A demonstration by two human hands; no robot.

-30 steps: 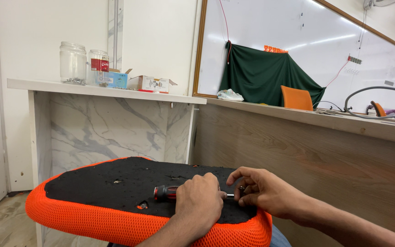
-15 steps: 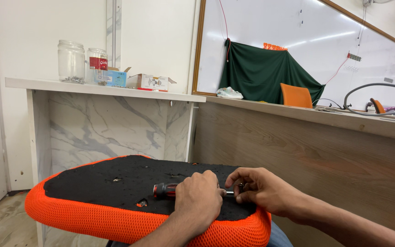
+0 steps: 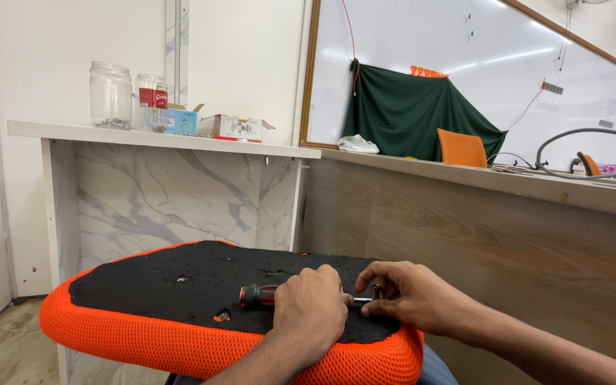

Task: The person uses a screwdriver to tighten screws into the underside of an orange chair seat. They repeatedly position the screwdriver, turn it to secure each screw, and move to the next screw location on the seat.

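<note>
— Hidden?
— Screwdriver (image 3: 262, 294) mostly buried under the left hand (image 3: 310, 311), fist wrapped tight around the red-and-black handle; only the butt end and a sliver of shaft showed. Tip lost behind the right hand (image 3: 402, 298).

— And the right?
— Fingertips pinched together on the shaft near a small metal piece, possibly a screw; too small to be sure.

— Resting where?
— On the black underside of an upturned orange mesh seat cushion (image 3: 180, 346), bottom edge cut off.

— Around?
— Glass jars (image 3: 110, 94) and small boxes (image 3: 231, 127) up on the marble shelf (image 3: 158, 139); green cloth (image 3: 411, 114) draped beyond the wooden counter (image 3: 479, 228).
</note>
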